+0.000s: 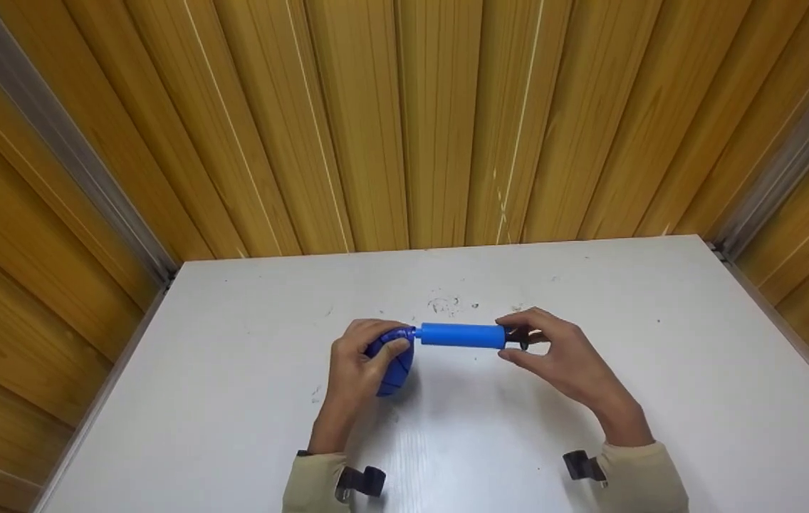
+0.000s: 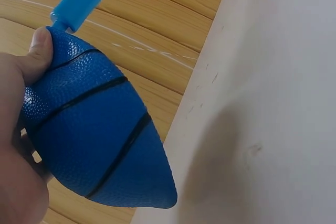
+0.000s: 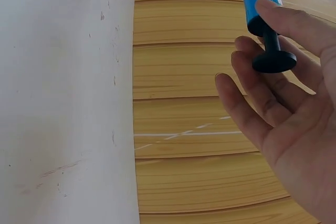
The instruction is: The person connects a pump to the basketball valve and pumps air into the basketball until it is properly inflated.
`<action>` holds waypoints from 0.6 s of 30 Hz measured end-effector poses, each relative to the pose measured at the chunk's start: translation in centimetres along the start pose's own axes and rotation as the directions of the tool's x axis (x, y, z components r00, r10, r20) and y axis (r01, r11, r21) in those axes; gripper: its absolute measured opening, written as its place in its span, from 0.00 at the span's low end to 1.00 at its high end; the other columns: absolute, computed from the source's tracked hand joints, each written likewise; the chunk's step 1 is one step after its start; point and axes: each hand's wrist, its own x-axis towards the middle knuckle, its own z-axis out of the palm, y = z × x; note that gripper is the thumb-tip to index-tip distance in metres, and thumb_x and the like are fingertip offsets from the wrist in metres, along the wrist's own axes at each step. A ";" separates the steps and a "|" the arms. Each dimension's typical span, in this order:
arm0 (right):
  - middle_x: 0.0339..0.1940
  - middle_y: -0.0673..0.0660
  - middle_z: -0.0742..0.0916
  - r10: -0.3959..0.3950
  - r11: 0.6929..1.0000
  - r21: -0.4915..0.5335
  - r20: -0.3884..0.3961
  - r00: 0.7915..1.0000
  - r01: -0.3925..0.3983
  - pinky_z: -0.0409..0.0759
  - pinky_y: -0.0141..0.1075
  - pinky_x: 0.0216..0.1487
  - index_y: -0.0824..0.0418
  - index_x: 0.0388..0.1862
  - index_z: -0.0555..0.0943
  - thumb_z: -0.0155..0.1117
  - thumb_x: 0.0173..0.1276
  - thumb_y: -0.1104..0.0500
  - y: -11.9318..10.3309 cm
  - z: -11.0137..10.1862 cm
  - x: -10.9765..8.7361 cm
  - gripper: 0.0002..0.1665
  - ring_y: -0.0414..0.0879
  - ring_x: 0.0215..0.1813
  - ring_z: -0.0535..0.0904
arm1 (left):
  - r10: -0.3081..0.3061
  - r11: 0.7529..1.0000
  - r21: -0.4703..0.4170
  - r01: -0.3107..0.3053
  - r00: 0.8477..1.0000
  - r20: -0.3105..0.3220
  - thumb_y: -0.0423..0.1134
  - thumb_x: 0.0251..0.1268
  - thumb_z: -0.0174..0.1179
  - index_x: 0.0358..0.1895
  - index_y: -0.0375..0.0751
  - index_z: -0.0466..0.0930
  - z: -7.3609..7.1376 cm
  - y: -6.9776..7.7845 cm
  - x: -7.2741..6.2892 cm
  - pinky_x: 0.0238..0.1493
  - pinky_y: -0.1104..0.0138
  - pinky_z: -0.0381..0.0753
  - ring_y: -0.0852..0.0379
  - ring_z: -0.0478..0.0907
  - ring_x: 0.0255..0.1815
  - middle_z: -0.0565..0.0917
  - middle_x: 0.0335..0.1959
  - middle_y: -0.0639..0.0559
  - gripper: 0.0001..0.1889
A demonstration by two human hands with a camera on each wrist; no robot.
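A person's left hand (image 1: pixel 356 362) pinches a pebbled blue rubber ball with black seams (image 2: pixel 100 124), pointed and seemingly under-filled, between thumb and fingers above a white worktop (image 1: pixel 233 399), apparently to steady the edge where a bright blue plastic cylindrical pump (image 1: pixel 463 335) meets it. The right hand (image 1: pixel 567 354) pinches the pump's far end between thumb and fingertips, its other fingers loosely bent beside the black disc-ended plunger handle (image 3: pixel 274 61), a hold that likely keeps the barrel in line with the ball. Whether a needle sits inside is hidden.
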 end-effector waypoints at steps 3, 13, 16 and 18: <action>0.51 0.50 0.89 0.013 1.000 -0.003 -0.006 1.000 -0.013 0.86 0.45 0.56 0.60 0.59 0.86 0.79 0.66 0.66 0.2 -0.1 -0.1 0.23 0.46 0.49 0.88 | 0.017 0.999 0.032 -0.017 1.000 0.000 0.37 0.69 0.74 0.50 0.44 0.92 -0.4 0.1 0.1 0.60 0.49 0.84 0.51 0.83 0.54 0.90 0.46 0.56 0.10; 0.47 0.51 0.91 0.060 0.996 0.064 0.000 0.998 -0.060 0.86 0.36 0.52 0.59 0.56 0.86 0.77 0.69 0.65 0.4 0.0 -0.3 0.18 0.44 0.44 0.88 | 0.071 0.993 0.088 -0.075 0.997 0.041 0.38 0.67 0.75 0.50 0.45 0.93 -1.3 0.3 0.3 0.59 0.50 0.84 0.52 0.82 0.54 0.91 0.45 0.58 0.10; 0.46 0.52 0.91 0.061 0.994 0.090 0.004 0.998 -0.061 0.86 0.36 0.51 0.60 0.55 0.87 0.78 0.69 0.65 0.5 0.1 -0.2 0.17 0.44 0.43 0.89 | 0.071 0.992 0.103 -0.076 0.996 0.057 0.38 0.67 0.75 0.51 0.46 0.93 -1.6 0.3 0.2 0.60 0.51 0.84 0.52 0.82 0.55 0.91 0.46 0.58 0.11; 0.46 0.52 0.91 0.068 0.993 0.101 0.004 0.998 -0.068 0.86 0.34 0.50 0.60 0.54 0.87 0.78 0.69 0.64 0.5 0.1 -0.2 0.16 0.44 0.42 0.89 | 0.067 0.991 0.110 -0.075 0.995 0.070 0.39 0.67 0.75 0.51 0.47 0.93 -1.6 0.2 0.1 0.60 0.50 0.84 0.52 0.81 0.56 0.91 0.47 0.58 0.12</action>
